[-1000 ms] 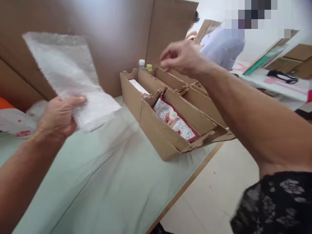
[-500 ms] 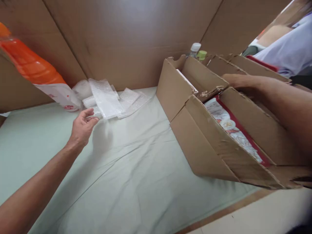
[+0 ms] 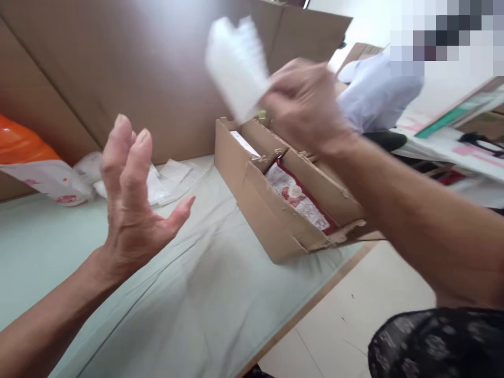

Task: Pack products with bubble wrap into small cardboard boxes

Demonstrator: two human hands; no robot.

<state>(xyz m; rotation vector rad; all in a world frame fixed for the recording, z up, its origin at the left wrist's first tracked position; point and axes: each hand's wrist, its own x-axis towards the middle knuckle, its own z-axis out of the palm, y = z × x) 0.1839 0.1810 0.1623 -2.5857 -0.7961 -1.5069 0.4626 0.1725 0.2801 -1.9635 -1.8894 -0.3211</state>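
My right hand (image 3: 303, 102) pinches a thin white sheet (image 3: 236, 68) by its lower right end and holds it up above the cardboard box. Motion blurs the sheet, so its material cannot be made out. Raised over the table, my left hand (image 3: 136, 205) is open, fingers up and thumb spread, with nothing in it. Behind it lie several clear bubble-wrap pouches (image 3: 175, 176), partly hidden by the fingers. Below my right forearm stands the divided cardboard box (image 3: 255, 220); a red-edged, patterned packet (image 3: 299, 197) sits in its front compartment.
An orange bottle with a white label (image 3: 43, 168) leans at the left against tall cardboard panels (image 3: 157, 79). A pale green cloth (image 3: 177, 315) covers the table, whose edge runs diagonally at lower right. A person in a light sleeve (image 3: 378, 94) is beyond the box.
My right hand has come out of the box and up to the left, now with the white sheet. My left hand has risen off the bubble-wrap pile and spread. The view has swung right.
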